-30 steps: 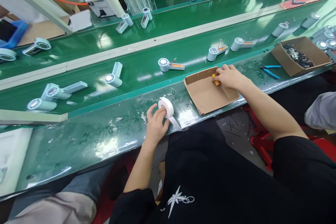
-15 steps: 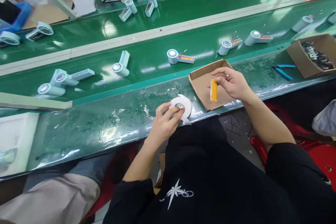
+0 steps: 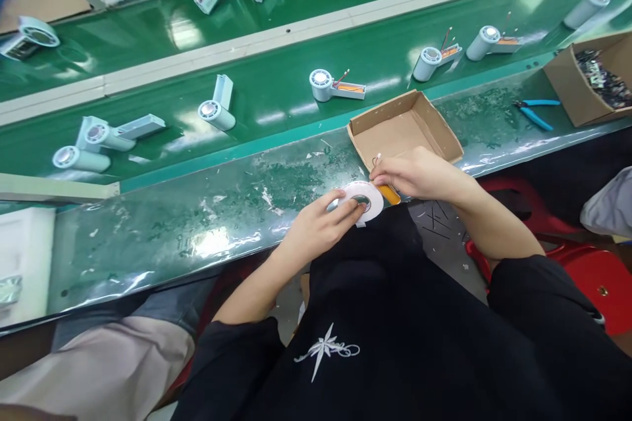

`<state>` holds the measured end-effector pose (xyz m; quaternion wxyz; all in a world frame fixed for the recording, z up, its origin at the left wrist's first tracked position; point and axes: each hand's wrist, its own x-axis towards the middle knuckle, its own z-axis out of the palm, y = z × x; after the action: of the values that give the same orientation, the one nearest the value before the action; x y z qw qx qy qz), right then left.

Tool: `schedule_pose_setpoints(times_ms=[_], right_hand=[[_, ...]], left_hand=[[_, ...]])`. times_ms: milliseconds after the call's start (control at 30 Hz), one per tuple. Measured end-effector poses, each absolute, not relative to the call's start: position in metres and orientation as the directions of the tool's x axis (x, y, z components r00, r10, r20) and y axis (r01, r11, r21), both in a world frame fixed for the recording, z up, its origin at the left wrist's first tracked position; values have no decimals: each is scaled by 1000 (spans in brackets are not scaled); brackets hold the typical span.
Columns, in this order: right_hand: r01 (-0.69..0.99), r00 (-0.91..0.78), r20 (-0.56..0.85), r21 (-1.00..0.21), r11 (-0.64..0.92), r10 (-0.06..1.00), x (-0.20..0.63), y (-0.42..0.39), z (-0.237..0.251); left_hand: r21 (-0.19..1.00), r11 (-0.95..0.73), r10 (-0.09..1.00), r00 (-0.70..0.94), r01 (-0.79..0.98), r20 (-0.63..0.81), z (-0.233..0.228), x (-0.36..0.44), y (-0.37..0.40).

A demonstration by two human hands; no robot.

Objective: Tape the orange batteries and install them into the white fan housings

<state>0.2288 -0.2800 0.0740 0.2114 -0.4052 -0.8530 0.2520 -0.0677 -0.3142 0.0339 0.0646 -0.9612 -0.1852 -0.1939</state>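
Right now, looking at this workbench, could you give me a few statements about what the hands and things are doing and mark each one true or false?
1. The left hand holds a white roll of tape. True.
2. The right hand holds blue pliers. False: it holds an orange cylinder against the tape roll; the blue pliers lie untouched on the bench, farther right.
3. The cardboard tray just beyond the hands is piled full of parts. False: it looks nearly bare; the dark parts fill another cardboard box to the right.
4. Several pale fan-like devices lie on the green belt. True.
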Motion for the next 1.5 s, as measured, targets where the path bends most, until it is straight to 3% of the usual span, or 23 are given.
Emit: schedule_pose_setpoints(times_ms=[133, 267, 367, 467, 533, 633, 700, 767, 867, 967, 1067, 1133, 1200, 1333, 1500], right_hand=[[494, -120, 246, -825, 273, 962, 219, -281, 62], [337, 272, 297, -920, 199, 915, 186, -296, 37], [265, 366, 277, -946, 186, 888, 150, -313, 15], [148, 353, 190, -978, 146, 916, 134, -318, 7], [93, 331, 166, -985, 143, 929, 148, -307, 12], [62, 415, 327, -941, 332, 849, 200, -280, 30], [78, 515, 478, -853, 516, 712, 233, -267, 42], [75, 521, 479, -850, 521, 706, 250, -266, 48], [67, 424, 353, -931, 360, 834, 246, -281, 49], [58, 318, 297, -954, 294, 900, 224, -291, 49], [78, 238, 395, -919, 387, 888, 204, -284, 56], [100, 183, 435, -900, 423, 882, 199, -280, 61], [129, 190, 440, -897, 422, 878, 201, -280, 65], [200, 188, 449, -888, 414, 873, 208, -277, 79], [250, -126, 445, -851, 463, 886, 169, -204, 95]], left_hand=[[92, -859, 496, 774, 503, 395, 23, -70, -323], [230, -801, 595, 689, 553, 414, 14, -68, -326], [247, -783, 613, 643, 571, 459, 10, -64, -323], [223, -760, 634, 624, 610, 456, 10, -60, -329], [231, -818, 568, 683, 526, 459, 13, -59, -344], [249, -917, 395, 786, 311, 475, 14, -68, -367], [256, -893, 449, 778, 371, 439, 6, -84, -366], [278, -785, 619, 702, 554, 351, -8, -107, -345], [342, -585, 810, 548, 735, 208, -24, -144, -283], [389, -391, 918, 323, 834, 230, -20, -160, -200], [352, -136, 951, 23, 926, 308, -6, -158, -111], [359, 14, 964, -108, 933, 242, -2, -157, -61], [342, 33, 988, -81, 939, 128, -4, -161, -31], [321, -215, 975, 222, 922, 16, -18, -167, -22], [473, -442, 860, 510, 762, -18, -23, -170, -22]])
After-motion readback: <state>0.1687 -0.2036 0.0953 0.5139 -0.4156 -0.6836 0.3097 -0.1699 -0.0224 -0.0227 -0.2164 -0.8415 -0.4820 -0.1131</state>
